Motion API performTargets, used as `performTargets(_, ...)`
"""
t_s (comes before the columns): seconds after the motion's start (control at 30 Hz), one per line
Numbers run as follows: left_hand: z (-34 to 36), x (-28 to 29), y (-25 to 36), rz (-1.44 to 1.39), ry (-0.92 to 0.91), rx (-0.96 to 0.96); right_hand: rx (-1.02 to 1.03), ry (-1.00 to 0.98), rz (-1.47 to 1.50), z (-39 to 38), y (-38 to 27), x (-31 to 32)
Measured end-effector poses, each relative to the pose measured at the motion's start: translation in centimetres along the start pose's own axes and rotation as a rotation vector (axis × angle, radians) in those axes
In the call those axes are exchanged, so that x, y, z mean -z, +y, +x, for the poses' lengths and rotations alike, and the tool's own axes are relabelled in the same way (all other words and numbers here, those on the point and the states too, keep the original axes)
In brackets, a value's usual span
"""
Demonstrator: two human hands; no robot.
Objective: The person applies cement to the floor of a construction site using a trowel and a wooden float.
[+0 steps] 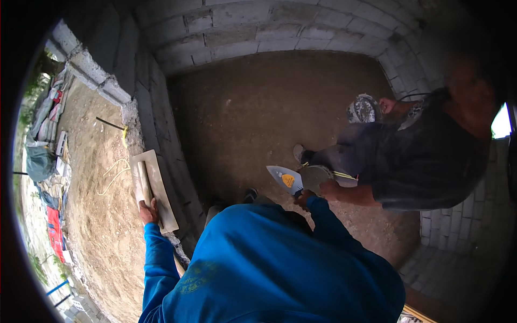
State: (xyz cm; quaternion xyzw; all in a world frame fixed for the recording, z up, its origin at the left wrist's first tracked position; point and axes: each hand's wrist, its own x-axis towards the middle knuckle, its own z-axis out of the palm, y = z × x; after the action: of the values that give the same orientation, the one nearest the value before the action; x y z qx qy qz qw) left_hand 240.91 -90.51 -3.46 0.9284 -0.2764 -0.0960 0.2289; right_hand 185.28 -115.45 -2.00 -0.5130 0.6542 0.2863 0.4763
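My left hand [149,213] grips the handle of a rectangular plastering float [163,192], its flat plate resting along or just above the rough top of the low block wall; contact is hard to tell. In front of my body, my right hand [305,199] is closed round the handle of a pointed brick trowel [279,174]. An orange label shows on its blade, which points forward and left. Close by my right hand is a co-worker's hand [330,189]. That co-worker's other hand [386,105] is at a white-splattered bucket [364,109].
A co-worker in dark clothes [425,156] leans in from the right. Grey block walls [231,27] enclose the brown dirt floor [258,107]. Along the left runs a low block wall [156,107], with a dark rod [110,123] projecting from it over the sandy ground outside.
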Motion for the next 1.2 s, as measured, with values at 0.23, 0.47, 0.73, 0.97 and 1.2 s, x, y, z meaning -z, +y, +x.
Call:
performTargets(0.23,0.3,0.3,0.6,0.096,-0.003,-0.008,0.103,0.078,-0.02,-0.6,-2.7,-0.2)
performTargets(0.47,-0.4,1.5,2.6,0.069,-0.032,0.071,0.144,0.029,-0.008,0.0,-3.2,-0.7)
performTargets(0.73,-1.0,1.8,3.2,0.044,0.017,0.081,-0.018,0.002,0.106,-1.0,-3.6,-0.7)
performTargets(0.97,-1.1,2.0,3.6,-0.012,0.035,0.075,-0.042,0.031,0.099,-0.9,-4.2,-0.6)
performTargets(1.2,-1.0,2.0,3.6,-0.028,-0.011,0.111,-0.035,-0.051,0.254,0.1,-4.3,-0.6)
